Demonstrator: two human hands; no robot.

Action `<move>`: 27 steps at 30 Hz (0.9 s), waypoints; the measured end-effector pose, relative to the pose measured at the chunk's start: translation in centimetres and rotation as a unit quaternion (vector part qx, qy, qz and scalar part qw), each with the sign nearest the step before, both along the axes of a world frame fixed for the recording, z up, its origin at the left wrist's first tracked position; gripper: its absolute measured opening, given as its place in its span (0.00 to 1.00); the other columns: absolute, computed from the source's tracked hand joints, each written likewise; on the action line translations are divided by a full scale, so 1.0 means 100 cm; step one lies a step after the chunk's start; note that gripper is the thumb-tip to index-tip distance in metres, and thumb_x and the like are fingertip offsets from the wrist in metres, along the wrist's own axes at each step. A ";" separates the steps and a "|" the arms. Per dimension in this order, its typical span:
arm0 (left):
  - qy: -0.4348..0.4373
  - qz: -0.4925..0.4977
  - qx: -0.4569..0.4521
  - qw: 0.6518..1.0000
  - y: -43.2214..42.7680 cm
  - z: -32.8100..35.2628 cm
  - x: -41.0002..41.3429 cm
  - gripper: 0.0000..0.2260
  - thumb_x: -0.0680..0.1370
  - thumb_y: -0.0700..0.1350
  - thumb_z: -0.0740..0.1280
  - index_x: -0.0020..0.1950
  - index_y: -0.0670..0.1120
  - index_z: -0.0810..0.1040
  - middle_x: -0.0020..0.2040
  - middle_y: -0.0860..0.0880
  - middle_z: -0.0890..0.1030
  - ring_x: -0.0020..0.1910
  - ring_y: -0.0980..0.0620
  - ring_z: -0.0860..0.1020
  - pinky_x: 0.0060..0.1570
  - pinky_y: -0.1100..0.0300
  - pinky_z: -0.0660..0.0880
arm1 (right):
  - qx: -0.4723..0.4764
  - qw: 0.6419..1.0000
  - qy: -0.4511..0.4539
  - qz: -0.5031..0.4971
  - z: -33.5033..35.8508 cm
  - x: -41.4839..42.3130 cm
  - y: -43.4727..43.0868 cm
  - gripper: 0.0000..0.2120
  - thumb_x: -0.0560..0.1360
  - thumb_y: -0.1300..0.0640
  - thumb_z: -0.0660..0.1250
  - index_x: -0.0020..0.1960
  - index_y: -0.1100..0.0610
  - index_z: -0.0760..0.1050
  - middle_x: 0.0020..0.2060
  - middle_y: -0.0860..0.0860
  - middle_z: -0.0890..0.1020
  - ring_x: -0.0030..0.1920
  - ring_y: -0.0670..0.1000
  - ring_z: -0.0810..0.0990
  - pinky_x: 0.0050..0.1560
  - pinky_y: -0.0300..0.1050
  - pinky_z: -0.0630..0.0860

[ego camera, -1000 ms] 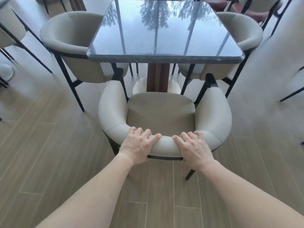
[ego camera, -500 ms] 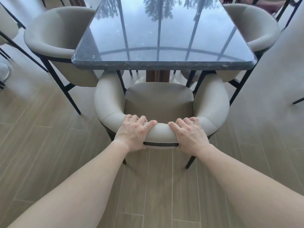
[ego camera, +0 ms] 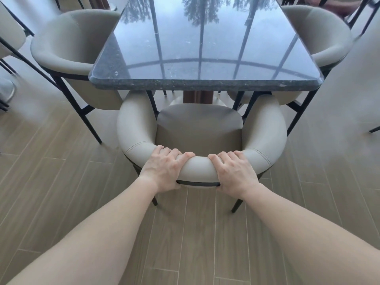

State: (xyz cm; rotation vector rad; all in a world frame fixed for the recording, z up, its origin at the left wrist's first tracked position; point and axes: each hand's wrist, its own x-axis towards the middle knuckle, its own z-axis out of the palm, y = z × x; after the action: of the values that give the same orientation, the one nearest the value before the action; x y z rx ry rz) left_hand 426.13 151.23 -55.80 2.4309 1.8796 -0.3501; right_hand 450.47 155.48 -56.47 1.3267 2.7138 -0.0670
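Note:
A beige padded chair (ego camera: 139, 128) with a curved backrest and black legs stands in front of me, facing a dark glossy square table (ego camera: 205, 48). Its armrest ends sit just under the table's near edge. My left hand (ego camera: 164, 169) grips the top of the backrest left of centre, fingers curled over the padding. My right hand (ego camera: 234, 171) grips the backrest right of centre in the same way. Both thumbs are hidden under the rim.
Two matching beige chairs flank the table, one at the left (ego camera: 67, 50) and one at the right (ego camera: 320, 33). More chair legs show at the far left edge (ego camera: 12, 50) and the top right. The floor is wood-look plank tile (ego camera: 197, 233).
The chair has slid forward toward the table, its arms now reaching under the table edge. I have moved forward with it; both hands keep the same grip.

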 end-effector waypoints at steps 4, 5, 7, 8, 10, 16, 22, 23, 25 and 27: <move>0.023 0.011 0.002 1.000 -0.013 0.009 0.011 0.39 0.69 0.61 0.75 0.76 0.59 0.60 0.60 0.50 0.77 0.56 0.43 0.76 0.66 0.46 0.67 | -0.004 1.000 0.001 -0.008 0.011 -0.002 -0.016 0.31 0.70 0.52 0.76 0.69 0.54 0.69 0.55 0.52 0.78 0.56 0.58 0.79 0.63 0.50 0.69; 0.024 0.006 0.000 1.000 -0.020 0.011 0.013 0.40 0.69 0.61 0.75 0.76 0.59 0.60 0.59 0.50 0.76 0.55 0.43 0.76 0.65 0.46 0.67 | -0.009 1.000 -0.002 -0.005 0.014 0.000 -0.024 0.31 0.69 0.54 0.76 0.69 0.55 0.70 0.54 0.53 0.79 0.55 0.58 0.79 0.62 0.51 0.71; 0.021 -0.014 -0.012 1.000 -0.044 0.012 0.016 0.41 0.69 0.61 0.75 0.76 0.57 0.60 0.59 0.49 0.76 0.55 0.42 0.76 0.64 0.44 0.68 | -0.017 1.000 -0.005 0.015 0.018 0.008 -0.048 0.32 0.65 0.54 0.79 0.66 0.57 0.74 0.50 0.54 0.80 0.51 0.59 0.80 0.58 0.52 0.74; 0.024 -0.029 -0.016 0.999 -0.055 0.010 0.016 0.41 0.69 0.61 0.75 0.77 0.56 0.59 0.59 0.49 0.76 0.55 0.42 0.76 0.63 0.44 0.69 | -0.007 1.000 -0.002 0.027 0.018 0.013 -0.060 0.32 0.62 0.54 0.80 0.64 0.57 0.76 0.48 0.54 0.81 0.48 0.59 0.81 0.55 0.52 0.76; 0.015 -0.052 -0.032 0.998 -0.070 0.008 0.014 0.42 0.69 0.61 0.74 0.78 0.56 0.58 0.61 0.48 0.76 0.56 0.42 0.76 0.63 0.44 0.70 | 0.008 0.999 0.004 0.046 0.016 0.018 -0.077 0.33 0.57 0.54 0.81 0.61 0.58 0.79 0.44 0.53 0.81 0.43 0.58 0.81 0.50 0.51 0.79; -0.012 -0.052 -0.096 0.994 -0.063 0.016 0.005 0.45 0.69 0.70 0.69 0.81 0.56 0.54 0.72 0.52 0.73 0.65 0.43 0.77 0.69 0.41 0.68 | -0.056 0.996 -0.037 0.055 0.014 0.026 -0.072 0.48 0.71 0.42 0.75 0.83 0.54 0.57 0.72 0.50 0.74 0.69 0.58 0.76 0.75 0.57 0.66; -0.011 -0.048 -0.064 0.997 -0.066 0.013 0.005 0.34 0.68 0.69 0.70 0.67 0.53 0.67 0.51 0.51 0.77 0.46 0.46 0.72 0.54 0.48 0.70 | -0.049 0.996 -0.046 0.056 0.014 0.021 -0.071 0.36 0.68 0.39 0.76 0.71 0.51 0.70 0.57 0.48 0.80 0.55 0.56 0.79 0.66 0.54 0.71; -0.014 -0.041 -0.059 0.997 -0.067 0.012 0.004 0.33 0.68 0.69 0.71 0.65 0.53 0.68 0.50 0.51 0.76 0.45 0.46 0.70 0.53 0.50 0.69 | -0.043 0.996 -0.042 0.062 0.015 0.020 -0.072 0.35 0.66 0.41 0.78 0.69 0.52 0.73 0.53 0.48 0.80 0.53 0.56 0.80 0.64 0.54 0.73; -0.023 -0.035 -0.059 0.997 -0.069 0.013 0.004 0.33 0.68 0.69 0.72 0.63 0.52 0.67 0.48 0.52 0.74 0.45 0.46 0.68 0.50 0.50 0.66 | -0.036 0.996 -0.039 0.069 0.016 0.020 -0.073 0.36 0.61 0.42 0.80 0.65 0.53 0.76 0.49 0.48 0.81 0.48 0.56 0.81 0.61 0.54 0.76; -0.022 -0.031 -0.059 0.998 -0.075 0.014 -0.002 0.32 0.68 0.69 0.72 0.62 0.51 0.67 0.46 0.53 0.70 0.44 0.46 0.68 0.50 0.50 0.66 | -0.030 0.996 -0.034 0.075 0.017 0.015 -0.076 0.36 0.55 0.43 0.83 0.60 0.54 0.79 0.44 0.48 0.81 0.43 0.56 0.81 0.56 0.55 0.80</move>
State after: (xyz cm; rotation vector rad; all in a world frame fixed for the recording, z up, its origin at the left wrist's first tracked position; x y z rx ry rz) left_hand 425.97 143.73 -54.41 2.4037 1.7171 -0.3939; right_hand 451.94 147.88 -54.77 1.0847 2.7223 -0.0871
